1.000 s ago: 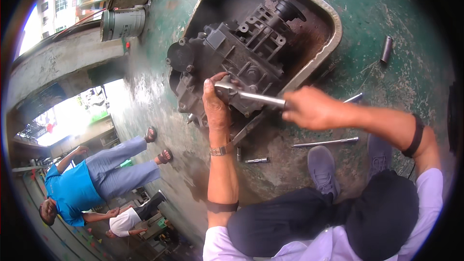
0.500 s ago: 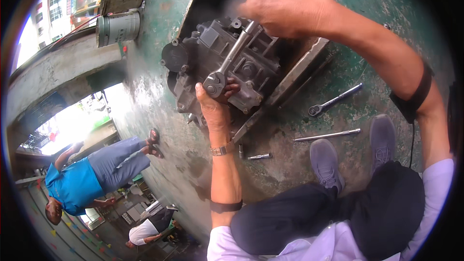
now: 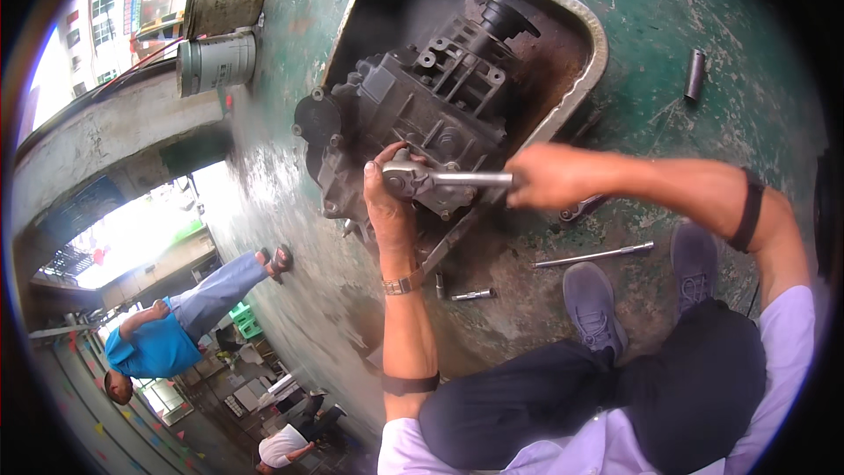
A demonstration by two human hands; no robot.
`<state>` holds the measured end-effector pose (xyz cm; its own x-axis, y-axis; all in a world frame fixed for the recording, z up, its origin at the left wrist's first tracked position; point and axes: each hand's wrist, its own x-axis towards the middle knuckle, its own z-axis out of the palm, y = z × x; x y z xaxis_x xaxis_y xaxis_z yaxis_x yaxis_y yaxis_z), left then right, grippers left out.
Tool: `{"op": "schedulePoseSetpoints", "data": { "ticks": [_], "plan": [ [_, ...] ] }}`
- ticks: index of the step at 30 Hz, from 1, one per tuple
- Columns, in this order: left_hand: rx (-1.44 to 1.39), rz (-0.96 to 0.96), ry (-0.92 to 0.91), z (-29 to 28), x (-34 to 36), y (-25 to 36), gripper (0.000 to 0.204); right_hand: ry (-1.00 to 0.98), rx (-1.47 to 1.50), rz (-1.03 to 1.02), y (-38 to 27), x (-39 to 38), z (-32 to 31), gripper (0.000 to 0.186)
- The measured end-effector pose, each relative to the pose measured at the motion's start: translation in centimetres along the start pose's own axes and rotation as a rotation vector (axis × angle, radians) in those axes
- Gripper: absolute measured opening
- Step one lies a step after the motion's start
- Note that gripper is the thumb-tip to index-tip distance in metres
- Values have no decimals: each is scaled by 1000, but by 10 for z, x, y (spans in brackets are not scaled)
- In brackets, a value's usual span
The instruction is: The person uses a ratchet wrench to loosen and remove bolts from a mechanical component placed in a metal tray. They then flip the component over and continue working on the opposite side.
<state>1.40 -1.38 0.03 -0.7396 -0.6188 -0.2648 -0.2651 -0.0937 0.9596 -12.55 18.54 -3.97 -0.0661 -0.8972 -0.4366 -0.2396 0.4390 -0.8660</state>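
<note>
A dark grey cast-metal gearbox-like housing (image 3: 387, 110) lies in a worn metal tray (image 3: 601, 48) on the floor. Across its near side runs a chrome ratchet wrench (image 3: 470, 179), pointing right. My right hand (image 3: 554, 176) is closed round the end of its handle. Around the ratchet head are the thumb and fingers of my left hand (image 3: 387, 207), pressing it against the housing; what the head fits onto is hidden. Just under my right hand a second ratchet (image 3: 580, 209) lies on the floor, partly covered.
Near my shoes (image 3: 591, 303) lie an extension bar (image 3: 598, 255) and small sockets (image 3: 473, 295). A long socket (image 3: 695, 75) lies at the right. Two buckets (image 3: 220, 66) stand at the far left. A person in blue (image 3: 158, 343) and another in white (image 3: 281, 447) are at the left.
My right hand has swung the ratchet handle clockwise, from pointing up and right to pointing right, and nearer to me. My left hand stays at the ratchet head. The person in blue has shifted.
</note>
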Motion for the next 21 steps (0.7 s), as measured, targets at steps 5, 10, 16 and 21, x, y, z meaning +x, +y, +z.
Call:
{"op": "schedulePoseSetpoints", "data": {
  "ticks": [5,10,16,21],
  "plan": [
    [-132,-109,2,-7,1,-3,69,665,-610,-449,-32,3,-106,4],
    [-52,-33,50,-2,2,-3,65,427,-397,-148,-18,-17,-39,15],
    [-26,-80,-32,4,4,8,64,-98,439,-210,-15,-5,55,56],
    [49,-44,58,4,-1,4,67,191,78,-27,-16,4,-29,34]
  ]
}}
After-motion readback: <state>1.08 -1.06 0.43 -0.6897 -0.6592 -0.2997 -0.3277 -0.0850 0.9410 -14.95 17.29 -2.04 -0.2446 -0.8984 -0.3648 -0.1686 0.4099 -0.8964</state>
